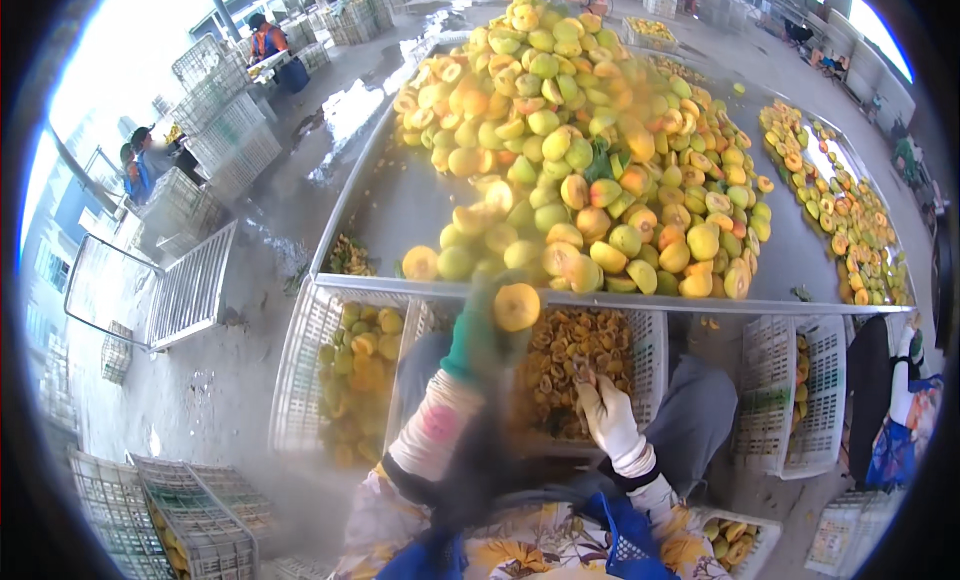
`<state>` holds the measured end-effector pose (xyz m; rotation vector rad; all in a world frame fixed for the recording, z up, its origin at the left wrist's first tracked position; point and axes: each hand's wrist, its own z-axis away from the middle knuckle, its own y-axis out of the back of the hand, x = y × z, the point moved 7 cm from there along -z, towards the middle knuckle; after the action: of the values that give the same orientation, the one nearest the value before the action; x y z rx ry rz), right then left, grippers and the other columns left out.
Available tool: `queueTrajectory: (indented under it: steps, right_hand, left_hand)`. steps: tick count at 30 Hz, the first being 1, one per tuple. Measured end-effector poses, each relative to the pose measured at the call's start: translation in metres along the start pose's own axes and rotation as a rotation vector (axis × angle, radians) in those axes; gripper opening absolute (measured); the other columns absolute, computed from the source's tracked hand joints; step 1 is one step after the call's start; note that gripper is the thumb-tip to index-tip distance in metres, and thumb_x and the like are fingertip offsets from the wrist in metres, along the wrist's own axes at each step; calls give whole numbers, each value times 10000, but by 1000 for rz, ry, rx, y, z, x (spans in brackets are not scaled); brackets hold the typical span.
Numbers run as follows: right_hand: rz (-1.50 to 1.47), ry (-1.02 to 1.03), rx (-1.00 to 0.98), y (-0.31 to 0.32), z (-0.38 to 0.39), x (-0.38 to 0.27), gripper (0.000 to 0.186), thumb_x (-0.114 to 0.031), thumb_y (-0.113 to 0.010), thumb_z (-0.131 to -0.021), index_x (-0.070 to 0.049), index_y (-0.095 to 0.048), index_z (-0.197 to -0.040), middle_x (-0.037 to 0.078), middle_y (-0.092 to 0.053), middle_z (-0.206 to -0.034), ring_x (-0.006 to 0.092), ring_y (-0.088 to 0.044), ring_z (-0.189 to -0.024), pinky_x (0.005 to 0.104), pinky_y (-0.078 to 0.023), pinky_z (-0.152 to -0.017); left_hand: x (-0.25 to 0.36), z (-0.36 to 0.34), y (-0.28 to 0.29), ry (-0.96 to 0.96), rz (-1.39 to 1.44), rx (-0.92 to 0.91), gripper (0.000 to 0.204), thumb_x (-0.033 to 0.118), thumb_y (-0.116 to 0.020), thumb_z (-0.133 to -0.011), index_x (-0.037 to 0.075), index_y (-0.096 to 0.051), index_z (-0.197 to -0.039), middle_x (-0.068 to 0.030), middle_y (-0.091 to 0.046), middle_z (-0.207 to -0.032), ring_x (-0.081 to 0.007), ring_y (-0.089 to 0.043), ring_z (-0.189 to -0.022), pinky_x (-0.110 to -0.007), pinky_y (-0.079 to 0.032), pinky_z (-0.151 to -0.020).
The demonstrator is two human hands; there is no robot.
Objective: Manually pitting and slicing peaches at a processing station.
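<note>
My left hand (478,330), in a green glove and partly blurred by a smudge, holds up a yellow halved fruit (517,306) just below the rim of a metal table (620,298). My right hand (610,415), in a white glove, has its fingers closed on a small object (586,376), too small to name, over a crate (650,345) of brown-orange pits and scraps (555,350). A large heap of green, yellow and orange fruit (560,150), many halved, lies on the table. Left of my hands, a white crate (300,360) holds fruit (360,375).
More crates stand at right (810,400) and lower left (190,510); stacked crates (230,140) are at upper left. A slatted metal cart (190,290) is on the left. Co-workers (265,45) work there, another (890,430) sits right. Halved fruit (830,210) lines the table's right side.
</note>
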<state>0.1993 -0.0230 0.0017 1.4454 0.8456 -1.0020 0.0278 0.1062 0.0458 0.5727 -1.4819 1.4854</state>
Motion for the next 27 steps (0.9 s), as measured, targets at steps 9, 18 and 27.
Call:
queueTrajectory:
  steps: [9, 18, 27]
  right_hand:
    - [482, 349, 73, -8, 7, -101, 143, -171, -621, -891, -59, -534, -870, 139, -631, -693, 358, -624, -613, 418, -484, -501]
    - [343, 348, 58, -26, 4, -89, 256, -230, -567, -914, -8, -498, -807, 212, -542, -542, 427, -566, -514, 494, -447, -462]
    - [-258, -214, -365, -53, 6, -42, 352, -405, -428, -999, -65, -515, -971, -33, -476, -615, 73, -442, -446, 241, -357, -405]
  left_hand:
    - [-20, 47, -19, -89, -199, 86, 624, 563, -317, -985, 11, -604, -1028, -54, -615, -853, -107, -560, -720, -247, -469, -650]
    - [-6, 58, -18, -369, -605, 137, 466, 434, -431, -979, 6, -600, -1054, -90, -636, -819, -151, -587, -676, -280, -479, -620]
    - [-3, 49, -11, -485, -620, -49, 545, 472, -383, -992, 4, -662, -975, -43, -647, -815, -122, -588, -742, -285, -484, -694]
